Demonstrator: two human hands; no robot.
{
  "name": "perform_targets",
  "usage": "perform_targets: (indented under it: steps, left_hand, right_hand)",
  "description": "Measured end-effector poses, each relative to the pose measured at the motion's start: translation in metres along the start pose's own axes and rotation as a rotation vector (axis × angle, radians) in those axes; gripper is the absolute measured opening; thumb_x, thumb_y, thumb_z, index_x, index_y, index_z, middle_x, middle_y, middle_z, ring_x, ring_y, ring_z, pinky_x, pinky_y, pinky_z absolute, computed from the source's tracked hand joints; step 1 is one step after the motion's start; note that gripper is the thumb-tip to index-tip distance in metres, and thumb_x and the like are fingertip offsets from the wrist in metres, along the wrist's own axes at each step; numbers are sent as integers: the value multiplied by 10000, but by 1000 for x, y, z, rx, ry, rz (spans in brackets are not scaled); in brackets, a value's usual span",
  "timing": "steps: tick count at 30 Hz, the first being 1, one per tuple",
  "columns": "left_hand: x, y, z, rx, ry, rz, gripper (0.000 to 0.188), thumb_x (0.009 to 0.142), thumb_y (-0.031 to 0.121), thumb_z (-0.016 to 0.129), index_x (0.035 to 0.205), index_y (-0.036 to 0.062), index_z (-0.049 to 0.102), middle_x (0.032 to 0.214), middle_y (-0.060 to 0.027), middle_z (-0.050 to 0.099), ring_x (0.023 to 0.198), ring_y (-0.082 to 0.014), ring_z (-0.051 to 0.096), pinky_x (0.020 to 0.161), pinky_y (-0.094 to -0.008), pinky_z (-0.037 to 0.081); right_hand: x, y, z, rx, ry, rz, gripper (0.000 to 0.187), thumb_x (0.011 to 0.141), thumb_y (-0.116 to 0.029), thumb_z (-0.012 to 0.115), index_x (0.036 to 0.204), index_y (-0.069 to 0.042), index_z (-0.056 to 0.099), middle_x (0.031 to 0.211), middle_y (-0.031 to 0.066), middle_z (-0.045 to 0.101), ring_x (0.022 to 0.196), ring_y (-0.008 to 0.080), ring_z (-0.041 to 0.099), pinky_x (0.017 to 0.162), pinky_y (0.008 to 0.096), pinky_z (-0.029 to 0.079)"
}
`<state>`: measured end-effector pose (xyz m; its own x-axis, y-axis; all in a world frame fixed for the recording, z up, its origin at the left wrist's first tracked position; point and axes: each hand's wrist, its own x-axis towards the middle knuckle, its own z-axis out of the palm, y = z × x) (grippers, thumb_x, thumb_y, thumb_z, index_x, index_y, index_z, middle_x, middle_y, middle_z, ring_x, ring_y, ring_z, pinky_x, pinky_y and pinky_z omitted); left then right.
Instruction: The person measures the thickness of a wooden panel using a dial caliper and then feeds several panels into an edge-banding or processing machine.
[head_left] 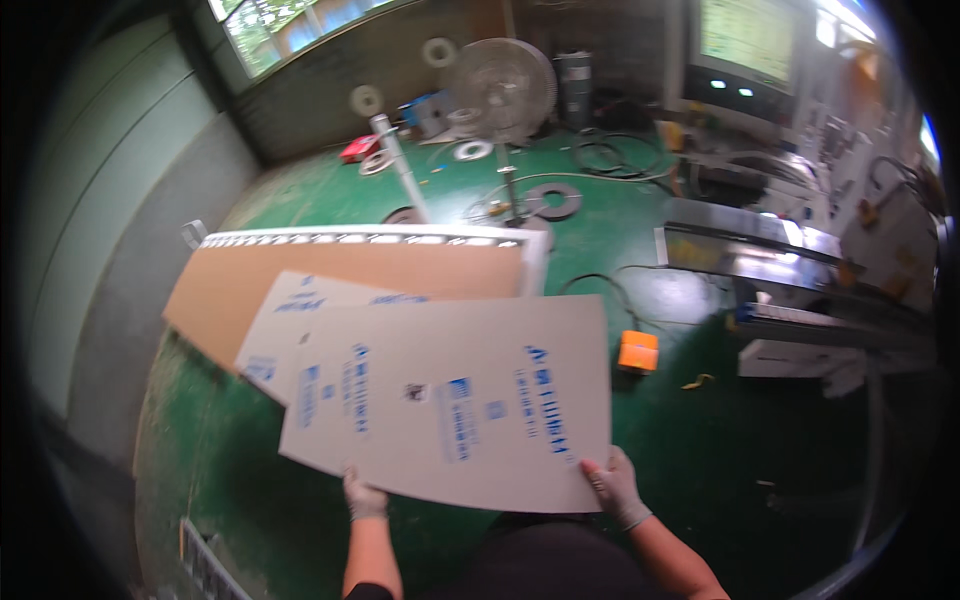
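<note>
A large flat grey-beige sheet (430,430) with blue print spreads out in front of me. My left hand (364,494), in a pale glove, grips its near edge toward the left, fingers hidden beneath. At the near right corner my right hand (616,484), also gloved, is closed on the same sheet with the thumb on top. Under its far left part a second printed sheet (265,340) shows, lying on a brown board (440,265) whose white frame (535,262) runs along the far and right sides.
Right of the sheet, an orange box (638,352) sits on the green floor (700,450). A standing fan (503,92), a white post (400,168) and cable coils (610,152) stand or lie farther off. Metal machinery (745,250) fills the right; a grey wall (150,230) bounds the left.
</note>
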<state>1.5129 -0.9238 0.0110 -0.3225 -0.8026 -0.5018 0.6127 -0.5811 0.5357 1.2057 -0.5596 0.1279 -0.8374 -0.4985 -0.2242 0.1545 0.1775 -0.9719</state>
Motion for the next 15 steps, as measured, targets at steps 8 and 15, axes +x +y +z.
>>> perform_targets:
  steps: [8,15]
  left_hand:
    - [-66,-54,95,-40,-82,-113,637,1019,506,400,1508,100,381,1500,-118,463,1360,-353,450,1120,-550,376]
    - [-80,-153,177,13,-266,-332,622,917,341,654,1443,70,460,1446,-113,522,1351,-319,464,1149,-514,360]
  right_hand:
    - [61,-41,-91,-162,-47,5,445,899,-329,733,1126,33,613,976,96,675,891,142,609,800,302,507]
    - [104,-90,-243,69,83,17,429,907,-253,756,1186,36,603,1073,81,679,933,132,634,836,304,537]
